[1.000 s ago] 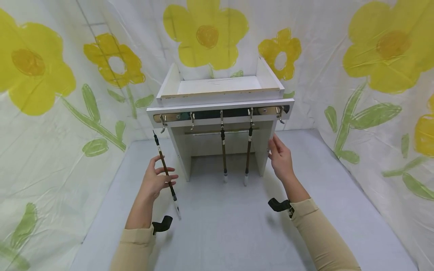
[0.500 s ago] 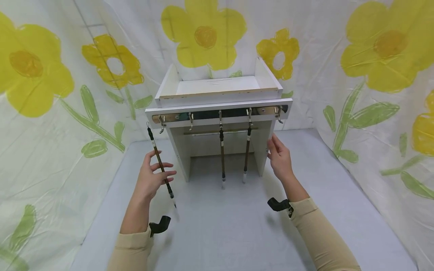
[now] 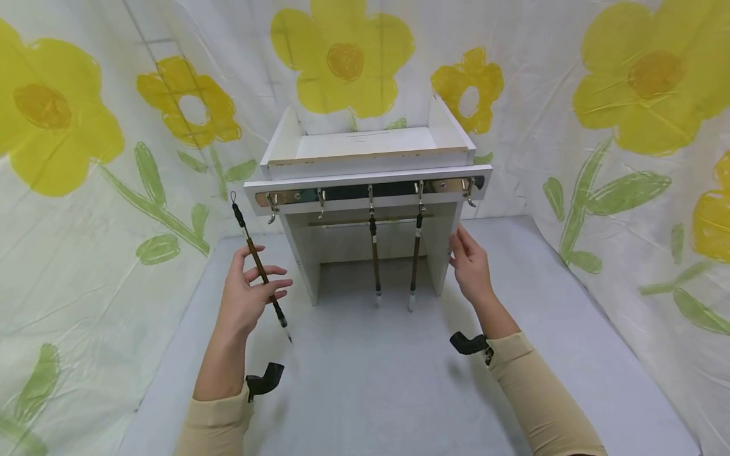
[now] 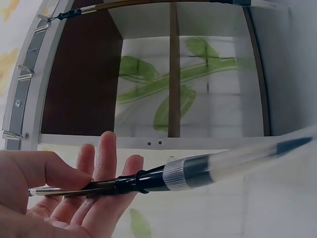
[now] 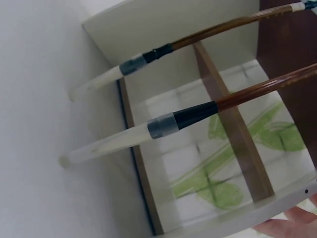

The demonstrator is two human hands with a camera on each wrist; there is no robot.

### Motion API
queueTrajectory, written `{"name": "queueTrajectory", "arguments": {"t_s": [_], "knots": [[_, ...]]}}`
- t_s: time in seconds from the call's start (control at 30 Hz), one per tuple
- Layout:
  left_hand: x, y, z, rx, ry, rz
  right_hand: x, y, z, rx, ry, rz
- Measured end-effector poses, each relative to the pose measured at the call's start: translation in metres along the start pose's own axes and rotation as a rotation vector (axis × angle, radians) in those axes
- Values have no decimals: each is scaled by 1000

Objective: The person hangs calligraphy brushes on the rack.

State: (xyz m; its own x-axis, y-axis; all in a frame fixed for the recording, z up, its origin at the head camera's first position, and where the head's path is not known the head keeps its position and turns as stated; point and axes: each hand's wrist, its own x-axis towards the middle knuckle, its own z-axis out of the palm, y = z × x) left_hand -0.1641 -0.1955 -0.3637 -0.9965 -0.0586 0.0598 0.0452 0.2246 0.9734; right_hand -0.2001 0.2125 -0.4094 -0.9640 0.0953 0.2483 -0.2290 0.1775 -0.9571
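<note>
My left hand (image 3: 242,297) holds a calligraphy brush (image 3: 256,263), pinched between thumb and fingers, left of a white wooden rack (image 3: 365,158). Its hanging loop points up, near the left end of the hook rail. A clear cap (image 4: 242,158) covers the dark-tipped bristles at its lower end. Two more capped brushes, a middle one (image 3: 375,259) and a right one (image 3: 416,259), hang by their loops from the rail's hooks. My right hand (image 3: 473,269) rests against the rack's right side panel with fingers extended; in the right wrist view its fingers (image 5: 292,223) lie outside that panel.
The metal hook rail (image 3: 342,192) runs across the rack's front; its left hook (image 3: 273,209), second hook (image 3: 322,204) and rightmost hook (image 3: 470,193) carry nothing. A thin wooden bar (image 3: 342,221) crosses behind. Grey-white cloth covers the table (image 3: 365,380); flower-printed sheeting (image 3: 627,209) surrounds it.
My left hand has moved up and left with the brush, whose loop end rose past the rail's left end and now leans further left. The right hand stays at the side panel.
</note>
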Motion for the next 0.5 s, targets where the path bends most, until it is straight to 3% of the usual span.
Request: {"name": "queueTrajectory", "arguments": {"t_s": [0.5], "knots": [[-13,16,10,-7,-10,147,0,1,0,12,4,-7]]}}
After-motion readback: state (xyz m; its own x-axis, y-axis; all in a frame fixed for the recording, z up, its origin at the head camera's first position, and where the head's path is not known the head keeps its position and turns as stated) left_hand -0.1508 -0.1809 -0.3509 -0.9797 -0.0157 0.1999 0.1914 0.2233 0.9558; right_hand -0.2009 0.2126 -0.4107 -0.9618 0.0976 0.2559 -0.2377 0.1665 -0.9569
